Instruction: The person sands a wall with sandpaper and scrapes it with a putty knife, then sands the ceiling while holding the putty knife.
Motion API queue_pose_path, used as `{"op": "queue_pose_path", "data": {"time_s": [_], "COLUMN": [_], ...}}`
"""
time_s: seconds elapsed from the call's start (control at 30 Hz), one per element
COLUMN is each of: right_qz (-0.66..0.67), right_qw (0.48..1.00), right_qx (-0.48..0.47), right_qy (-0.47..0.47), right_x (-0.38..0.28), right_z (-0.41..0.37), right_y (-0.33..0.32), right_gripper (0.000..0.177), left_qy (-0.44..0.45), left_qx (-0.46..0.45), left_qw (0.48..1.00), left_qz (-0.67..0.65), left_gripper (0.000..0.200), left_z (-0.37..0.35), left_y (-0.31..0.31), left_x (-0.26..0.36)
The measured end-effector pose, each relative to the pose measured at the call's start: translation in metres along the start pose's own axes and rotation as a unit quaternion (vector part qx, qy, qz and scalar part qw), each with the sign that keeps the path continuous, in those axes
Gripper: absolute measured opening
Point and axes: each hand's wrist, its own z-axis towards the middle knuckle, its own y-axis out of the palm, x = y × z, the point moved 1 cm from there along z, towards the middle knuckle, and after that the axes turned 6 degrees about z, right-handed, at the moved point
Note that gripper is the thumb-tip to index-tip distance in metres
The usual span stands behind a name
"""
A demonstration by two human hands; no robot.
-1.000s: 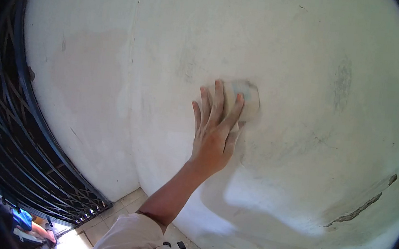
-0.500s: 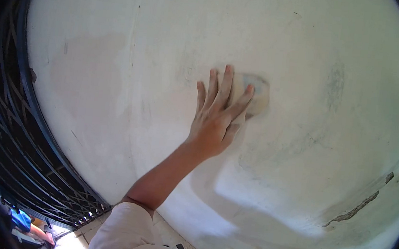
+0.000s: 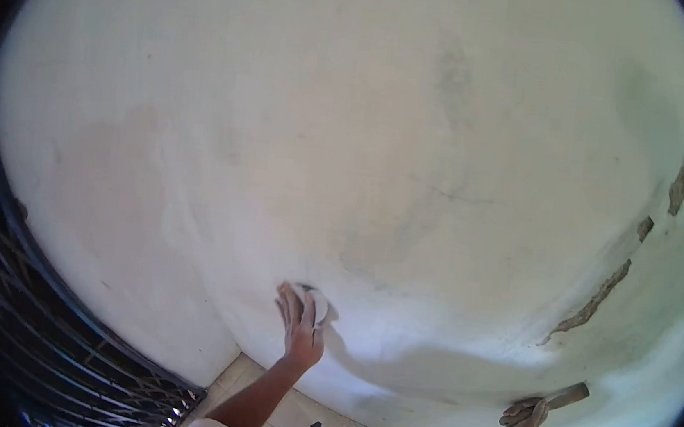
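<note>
My left hand [image 3: 299, 325] is low on the pale wall [image 3: 311, 112], its fingers bent over a whitish piece of sheet [image 3: 320, 309] that looks like folded sandpaper. The sheet lies between the fingers and the wall. At the lower right, my right hand [image 3: 527, 414] is closed round a flat brown bar-shaped tool [image 3: 567, 395], which sticks out to the right of the fist. Its exact kind does not show.
Dark folding metal gate [image 3: 57, 351] at left. Broken plaster [image 3: 594, 304] runs up the right of the wall, with grey smudges [image 3: 454, 72] higher up. Floor tiles [image 3: 240, 377] meet the wall's foot.
My left hand has slid down the wall with the sheet, its fingers now bent instead of spread. The camera view has shifted right and down. The right hand still grips the brown tool.
</note>
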Motion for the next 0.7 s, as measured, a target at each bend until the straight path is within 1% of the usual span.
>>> {"op": "queue_pose_path", "data": {"time_s": [0.07,0.13,0.23,0.27,0.3,0.37,0.4,0.43,0.5,0.53,0.57,0.6,0.7], "right_qz": [0.025,0.046,0.02,0.008,-0.006,-0.034,-0.046,-0.083,-0.144,-0.136,-0.129,-0.111,-0.145], "right_qw": [0.999,0.997,0.994,0.994,0.995,0.996,0.998,0.989,0.944,0.925,0.903,0.892,0.875], "right_qx": [-0.031,-0.056,-0.103,-0.104,-0.093,-0.079,-0.028,-0.112,-0.28,-0.339,-0.394,-0.434,-0.45], "right_qy": [0.02,0.024,0.009,0.03,0.027,0.025,-0.013,-0.04,-0.095,-0.103,-0.112,-0.058,-0.102], "right_x": [0.006,0.008,0.009,0.001,-0.001,-0.006,-0.009,-0.007,0.003,-0.011,-0.026,-0.025,-0.017], "right_z": [0.005,0.009,0.012,0.01,0.009,0.007,0.0,0.005,0.01,0.008,0.004,0.006,0.009], "right_y": [-0.013,-0.022,-0.028,-0.023,-0.022,-0.013,0.001,-0.001,-0.012,0.011,0.032,0.034,0.036], "right_gripper": [0.037,0.037,0.039,0.038,0.038,0.038,0.038,0.039,0.04,0.027,0.019,0.017,0.018], "left_qy": [-0.038,-0.049,-0.077,-0.087,-0.1,-0.087,-0.051,-0.017,0.027,0.037,0.048,0.062,0.094], "left_qx": [-0.039,-0.021,0.018,0.032,0.045,0.092,0.103,0.116,0.136,0.152,0.167,0.181,0.224], "left_qw": [0.998,0.998,0.996,0.995,0.993,0.991,0.993,0.992,0.987,0.985,0.983,0.98,0.97], "left_qz": [0.03,0.026,0.035,0.041,0.05,0.034,0.038,0.046,0.077,0.073,0.067,0.058,0.016], "left_gripper": [0.069,0.069,0.067,0.066,0.065,0.061,0.062,0.063,0.063,0.063,0.062,0.061,0.059], "left_z": [-0.011,-0.001,0.017,0.032,0.046,0.084,0.101,0.117,0.15,0.161,0.172,0.177,0.178], "left_y": [0.0,-0.002,0.0,-0.004,-0.009,-0.024,-0.032,-0.042,-0.059,-0.063,-0.064,-0.062,-0.046], "left_x": [0.002,0.013,0.015,0.019,0.025,0.043,0.049,0.055,0.072,0.082,0.091,0.097,0.093]}}
